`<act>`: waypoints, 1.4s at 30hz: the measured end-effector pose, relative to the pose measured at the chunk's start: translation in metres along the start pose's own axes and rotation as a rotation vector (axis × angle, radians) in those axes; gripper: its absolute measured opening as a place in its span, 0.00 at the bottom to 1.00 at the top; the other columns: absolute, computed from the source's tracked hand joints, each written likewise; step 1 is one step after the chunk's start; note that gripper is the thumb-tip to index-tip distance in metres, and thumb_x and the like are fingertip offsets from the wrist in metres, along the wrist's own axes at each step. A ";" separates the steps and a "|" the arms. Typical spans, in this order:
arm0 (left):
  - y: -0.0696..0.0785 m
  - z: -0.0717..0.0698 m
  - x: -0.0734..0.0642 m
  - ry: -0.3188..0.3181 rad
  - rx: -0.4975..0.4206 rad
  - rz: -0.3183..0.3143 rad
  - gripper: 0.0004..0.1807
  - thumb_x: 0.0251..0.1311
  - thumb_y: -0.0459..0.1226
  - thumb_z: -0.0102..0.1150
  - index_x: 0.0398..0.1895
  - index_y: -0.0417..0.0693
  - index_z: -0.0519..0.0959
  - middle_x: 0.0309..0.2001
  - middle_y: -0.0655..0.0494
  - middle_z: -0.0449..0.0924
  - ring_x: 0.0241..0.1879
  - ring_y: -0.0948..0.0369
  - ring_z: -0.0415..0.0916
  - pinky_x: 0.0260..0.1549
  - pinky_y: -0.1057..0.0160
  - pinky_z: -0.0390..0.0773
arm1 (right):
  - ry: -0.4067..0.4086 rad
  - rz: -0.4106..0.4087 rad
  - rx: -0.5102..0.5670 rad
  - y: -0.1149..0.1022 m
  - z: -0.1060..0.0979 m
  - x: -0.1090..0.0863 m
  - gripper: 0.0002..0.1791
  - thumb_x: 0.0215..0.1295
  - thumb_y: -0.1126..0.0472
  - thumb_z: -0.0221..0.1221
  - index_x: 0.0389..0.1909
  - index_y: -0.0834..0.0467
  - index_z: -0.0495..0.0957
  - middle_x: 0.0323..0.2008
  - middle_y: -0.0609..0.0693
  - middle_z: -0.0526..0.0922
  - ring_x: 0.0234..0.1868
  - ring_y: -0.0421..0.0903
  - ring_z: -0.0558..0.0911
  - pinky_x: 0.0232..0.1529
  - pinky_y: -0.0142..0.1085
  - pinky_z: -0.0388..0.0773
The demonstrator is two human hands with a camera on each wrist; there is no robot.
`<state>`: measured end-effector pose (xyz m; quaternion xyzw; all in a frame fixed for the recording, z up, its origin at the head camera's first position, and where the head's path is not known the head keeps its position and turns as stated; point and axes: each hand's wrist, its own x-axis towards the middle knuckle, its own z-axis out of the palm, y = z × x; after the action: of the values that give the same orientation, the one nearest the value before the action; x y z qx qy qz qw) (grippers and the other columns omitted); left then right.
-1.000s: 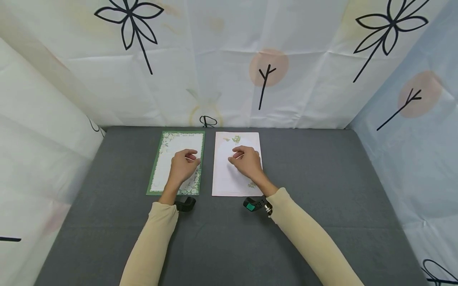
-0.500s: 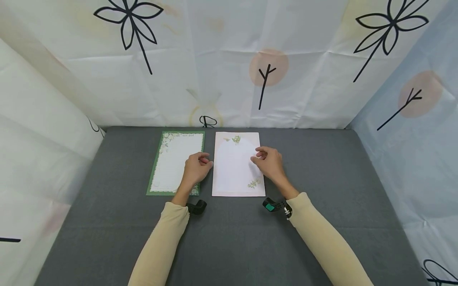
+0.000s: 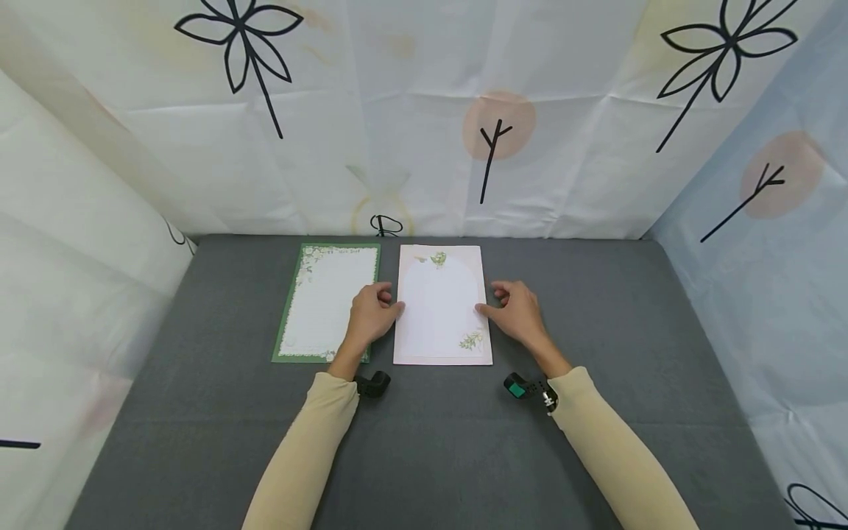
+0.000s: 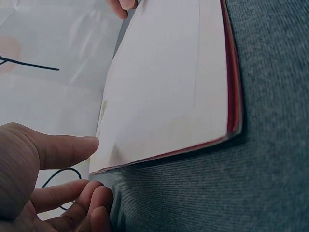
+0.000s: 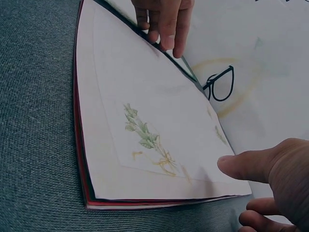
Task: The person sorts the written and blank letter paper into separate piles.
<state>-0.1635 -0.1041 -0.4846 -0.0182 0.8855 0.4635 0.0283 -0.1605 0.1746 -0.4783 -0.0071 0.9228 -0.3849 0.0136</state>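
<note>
A stack of paper [image 3: 442,309] lies flat on the table, its white top sheet printed with a pale border and green sprigs. Red and dark layers show along its edge in the wrist views. At the stack's left edge is my left hand [image 3: 372,315], the thumb [image 4: 72,151] reaching over the paper and the fingers loosely bent beside it. My right hand [image 3: 520,313] is at the opposite edge, its thumb [image 5: 246,165] over the top sheet with a gap to the fingers. Neither hand visibly pinches the paper.
A green-bordered sheet [image 3: 324,302] with a leafy print lies to the left, partly under my left hand and forearm. Grey cloth covers the table [image 3: 424,456]. Printed white fabric [image 3: 424,147] hangs behind it and at both sides.
Both hands have moved right from above the two papers, the right one further, and come down to the two side edges of the right-hand stack. The papers have not moved.
</note>
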 end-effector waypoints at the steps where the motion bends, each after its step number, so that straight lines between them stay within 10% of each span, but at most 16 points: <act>1: 0.000 0.001 0.000 -0.002 0.002 0.003 0.27 0.63 0.33 0.66 0.63 0.29 0.75 0.46 0.39 0.78 0.46 0.46 0.79 0.44 0.48 0.79 | -0.008 -0.004 -0.012 0.001 0.000 -0.001 0.32 0.61 0.57 0.71 0.62 0.70 0.76 0.48 0.63 0.78 0.47 0.58 0.77 0.50 0.52 0.73; 42: 0.004 0.008 0.000 0.026 0.030 0.034 0.20 0.59 0.28 0.66 0.56 0.33 0.81 0.40 0.44 0.82 0.40 0.51 0.81 0.40 0.51 0.80 | 0.073 -0.041 0.030 0.000 0.015 -0.003 0.26 0.59 0.64 0.72 0.57 0.69 0.80 0.41 0.62 0.79 0.43 0.59 0.78 0.48 0.52 0.72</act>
<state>-0.1639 -0.0954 -0.4856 -0.0088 0.8928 0.4503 0.0094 -0.1568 0.1641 -0.4888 -0.0118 0.9164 -0.3991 -0.0279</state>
